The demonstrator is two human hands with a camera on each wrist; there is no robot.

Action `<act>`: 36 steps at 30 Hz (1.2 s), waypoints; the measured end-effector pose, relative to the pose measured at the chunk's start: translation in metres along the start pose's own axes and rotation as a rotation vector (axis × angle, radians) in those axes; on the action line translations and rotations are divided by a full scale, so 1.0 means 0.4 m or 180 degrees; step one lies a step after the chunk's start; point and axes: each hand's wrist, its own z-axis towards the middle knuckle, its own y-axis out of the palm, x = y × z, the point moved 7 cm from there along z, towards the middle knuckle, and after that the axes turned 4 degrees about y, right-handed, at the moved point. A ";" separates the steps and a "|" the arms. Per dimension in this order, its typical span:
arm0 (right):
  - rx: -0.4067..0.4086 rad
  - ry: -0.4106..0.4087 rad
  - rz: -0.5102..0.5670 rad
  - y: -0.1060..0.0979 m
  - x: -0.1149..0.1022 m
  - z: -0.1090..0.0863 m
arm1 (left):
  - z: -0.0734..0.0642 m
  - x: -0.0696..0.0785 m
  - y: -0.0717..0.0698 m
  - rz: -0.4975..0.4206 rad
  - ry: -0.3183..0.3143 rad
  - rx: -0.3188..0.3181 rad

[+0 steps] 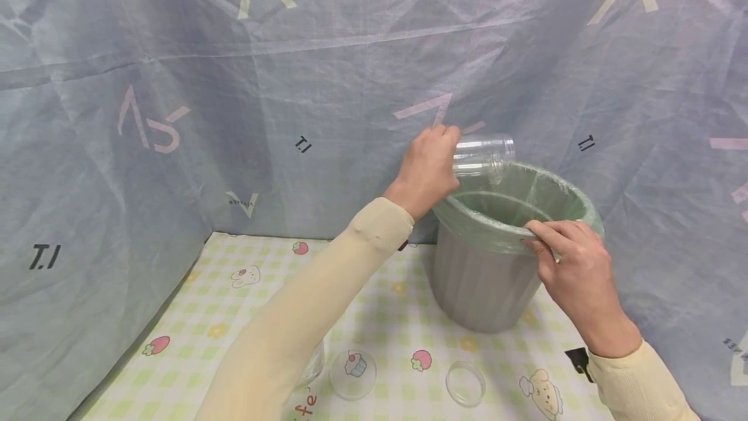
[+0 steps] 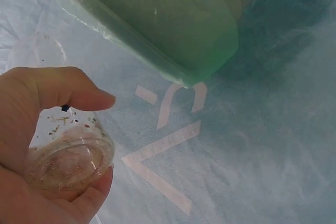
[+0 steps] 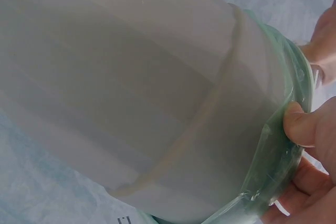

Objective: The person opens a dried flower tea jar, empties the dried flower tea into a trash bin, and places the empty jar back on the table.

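A clear plastic jar (image 1: 484, 148) lies on its side in my left hand (image 1: 426, 164), its mouth over the near-left part of a trash bin (image 1: 487, 284). In the left wrist view, thumb and fingers curl round the jar near its base (image 2: 73, 161), and small dark and reddish specks cling to its inside. The grey bin is lined with a thin green bag (image 1: 543, 190) folded over its rim. At the near-right rim, my right hand (image 1: 575, 271) grips bag and rim, thumb (image 3: 299, 124) on the outside, fingers over the edge.
On the checked tablecloth (image 1: 263, 304) lie a flat clear disc (image 1: 353, 385) and a clear round lid (image 1: 465, 384). Another clear container (image 1: 315, 366) is partly hidden behind the left sleeve. A printed grey-blue curtain (image 1: 350, 83) hangs close behind the bin.
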 end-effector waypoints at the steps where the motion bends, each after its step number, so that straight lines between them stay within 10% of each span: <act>1: 0.0008 -0.0003 0.0002 0.000 0.000 0.000 | -0.004 -0.002 -0.002 -0.0068 -0.0028 0.0025; 26: -0.0165 -0.0087 -0.0033 -0.005 -0.002 0.010 | -0.133 -0.056 -0.049 -0.1329 -0.0888 0.0472; 36: -0.0279 -0.0015 0.0009 -0.006 -0.001 0.014 | -0.190 -0.063 -0.038 -0.1458 -0.1032 0.0339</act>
